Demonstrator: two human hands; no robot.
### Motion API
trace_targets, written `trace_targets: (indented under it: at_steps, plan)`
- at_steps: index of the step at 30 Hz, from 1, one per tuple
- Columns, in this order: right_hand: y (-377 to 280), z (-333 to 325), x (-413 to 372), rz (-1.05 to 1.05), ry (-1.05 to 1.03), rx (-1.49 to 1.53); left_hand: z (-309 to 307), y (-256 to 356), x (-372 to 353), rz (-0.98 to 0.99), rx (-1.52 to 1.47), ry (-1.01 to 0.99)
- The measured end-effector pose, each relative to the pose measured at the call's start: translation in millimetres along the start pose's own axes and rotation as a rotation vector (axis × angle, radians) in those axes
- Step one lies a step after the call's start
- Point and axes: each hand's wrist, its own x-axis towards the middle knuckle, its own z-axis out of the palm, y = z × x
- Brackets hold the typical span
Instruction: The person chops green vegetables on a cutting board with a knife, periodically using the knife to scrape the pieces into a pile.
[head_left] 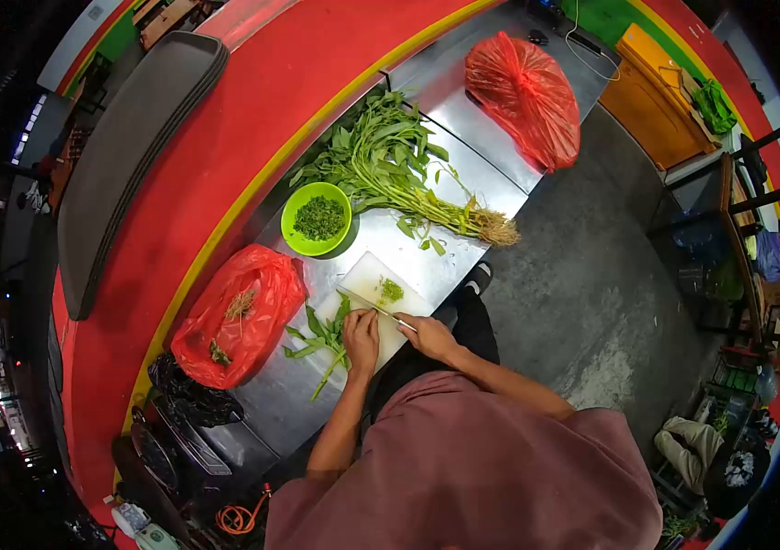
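Observation:
On a white cutting board (411, 301), my left hand (361, 341) is closed on leafy green stems (320, 340), whose leaves spread to its left. My right hand (428, 336) grips a knife (373, 306) by its handle, with the blade lying across the board close to my left fingertips. Beyond the blade rests a small pile of chopped green pieces (391, 291). A lime green bowl (346, 206) of chopped greens stands behind the board. Further back lies a large rooted bunch of greens (390, 174).
An open red plastic bag (271, 298) with plant scraps lies at the left, beside a black bag (190, 392). A full red bag (529, 101) sits at the far end of the metal table (450, 137). Dark trays (138, 165) rest on the red ledge.

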Motion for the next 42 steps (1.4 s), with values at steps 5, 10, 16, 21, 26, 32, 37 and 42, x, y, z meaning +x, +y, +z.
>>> trace_targets:
  at_steps: [5, 10, 16, 21, 26, 32, 37, 42]
  plan:
    - [-16.8, -16.3, -7.6, 0.119, -0.092, 0.008, -0.2, 1.6, 2.4, -0.045, 0.001, -0.001]
    - [-9.6, -13.4, -12.8, 0.079, -0.06, 0.011, -1.7, 2.6, 2.9, -0.02, -0.019, 0.009]
    - [-3.7, 2.4, 5.9, -0.016, -0.003, -0.008, -2.8, 3.5, -0.9, -0.037, -0.004, -0.015]
    - [-7.2, 2.6, 7.6, 0.063, -0.041, 0.046, -4.4, 2.4, 1.9, -0.008, -0.018, -0.006]
    - [-13.7, -9.6, -5.6, 0.075, -0.036, 0.026, -3.7, 2.7, 3.2, -0.019, -0.04, 0.012]
    - [-11.3, -1.2, 7.8, 0.016, -0.014, -0.004, -1.6, -3.0, 0.7, -0.012, -0.032, 0.001]
    - [-7.4, 4.8, 12.3, 0.05, -0.061, 0.0, -4.8, -0.3, 3.9, -0.025, -0.05, -0.004]
    - [-10.4, -3.9, -0.8, 0.076, -0.051, 0.015, -5.4, 1.4, 4.0, -0.028, -0.061, 0.001]
